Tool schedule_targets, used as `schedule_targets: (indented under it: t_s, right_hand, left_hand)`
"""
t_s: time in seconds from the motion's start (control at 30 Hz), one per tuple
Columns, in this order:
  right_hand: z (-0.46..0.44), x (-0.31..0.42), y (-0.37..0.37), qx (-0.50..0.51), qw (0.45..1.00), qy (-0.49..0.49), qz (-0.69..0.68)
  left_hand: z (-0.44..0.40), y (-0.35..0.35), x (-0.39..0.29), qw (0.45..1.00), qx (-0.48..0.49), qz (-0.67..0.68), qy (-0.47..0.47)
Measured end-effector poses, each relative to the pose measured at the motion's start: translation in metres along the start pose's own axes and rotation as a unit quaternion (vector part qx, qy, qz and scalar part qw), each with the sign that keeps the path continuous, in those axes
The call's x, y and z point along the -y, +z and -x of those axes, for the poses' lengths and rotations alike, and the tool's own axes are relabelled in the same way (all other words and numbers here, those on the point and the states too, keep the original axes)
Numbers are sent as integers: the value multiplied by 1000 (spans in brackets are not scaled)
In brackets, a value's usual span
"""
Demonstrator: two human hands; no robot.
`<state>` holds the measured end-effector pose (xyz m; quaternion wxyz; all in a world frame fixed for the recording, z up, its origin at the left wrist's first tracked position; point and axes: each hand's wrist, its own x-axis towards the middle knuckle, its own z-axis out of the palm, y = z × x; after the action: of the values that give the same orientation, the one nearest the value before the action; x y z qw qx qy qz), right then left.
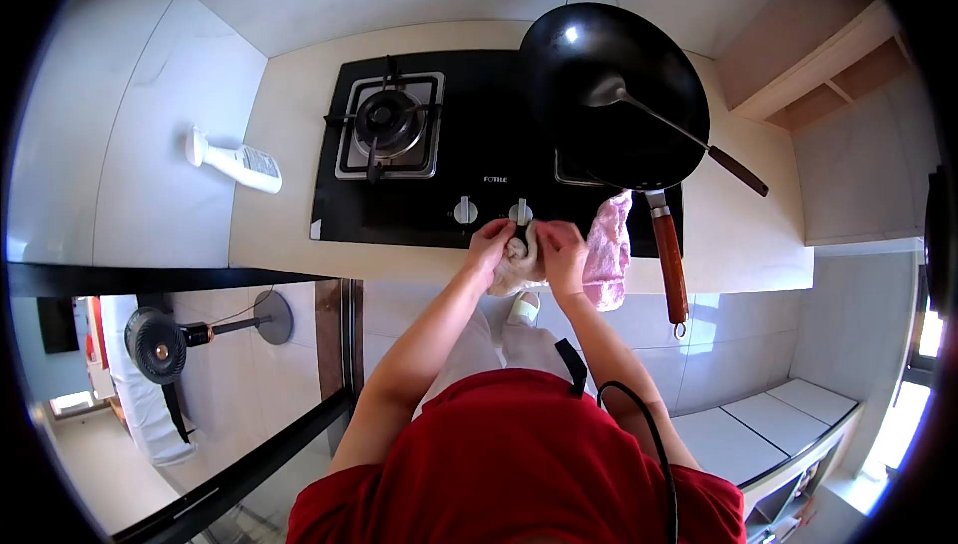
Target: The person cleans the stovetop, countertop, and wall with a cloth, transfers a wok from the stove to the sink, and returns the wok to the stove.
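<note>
My left hand (491, 248) and my right hand (562, 248) are at the front edge of the black gas stove (474, 125), both closed on a pale cloth (521, 267). The cloth is bunched between them, just below the right-hand knob (520, 212). The left-hand knob (465, 210) is beyond my left hand. A pink cloth (607, 250) hangs over the counter edge, to the right of my right hand. A large black wok (614, 55) sits on the right burner, its wooden handle (671, 270) pointing toward me. Inside it rests a metal spatula (664, 125).
The left burner (389, 125) is bare. A white spray bottle (238, 162) lies on the counter's left side. Tiled walls enclose the back. An open wooden shelf (823, 70) is at the right. A fan (157, 346) stands at the lower left beyond a dark frame.
</note>
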<state>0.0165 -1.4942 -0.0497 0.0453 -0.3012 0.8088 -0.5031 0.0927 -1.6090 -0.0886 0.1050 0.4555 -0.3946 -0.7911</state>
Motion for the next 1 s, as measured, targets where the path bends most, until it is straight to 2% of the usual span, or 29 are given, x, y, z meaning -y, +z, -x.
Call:
schedule_targets:
  t_s: [0.03,0.07,0.1,0.2,0.37,0.47,0.57,0.77,0.83,0.9,1.0]
  right_hand:
    - [-9,7,-1,-57,995,62,-55]
    - [-20,10,1,-53,996,51,-58]
    - [-23,4,10,-8,997,44,-56]
    - [-8,-5,18,-17,998,48,-22]
    - [-16,-4,21,-37,989,128,-61]
    - [-16,-5,22,-37,993,110,-25]
    - [-2,-8,23,-31,993,112,-20]
    - [-23,-8,24,-19,999,41,-3]
    - [-14,-7,25,-23,999,37,2]
    - [2,-6,23,-32,999,-8,43]
    - [13,-7,22,-17,999,0,44]
  left_hand:
    - [0,2,-4,1000,3,0,-1]
    - [1,3,-6,1000,1,-2,-4]
    - [4,1,-5,1000,-2,-6,-8]
    - [4,-1,-8,1000,13,-15,-1]
    - [0,-2,-5,999,17,-30,-2]
    - [2,-3,-6,998,47,-33,-6]
    - [5,-1,-11,999,16,-39,-17]
    - [2,-5,-5,998,62,-24,3]
    - [0,-6,-8,997,61,-39,4]
    - [0,-5,-8,998,63,-18,-10]
    - [0,-5,-5,998,55,-22,5]
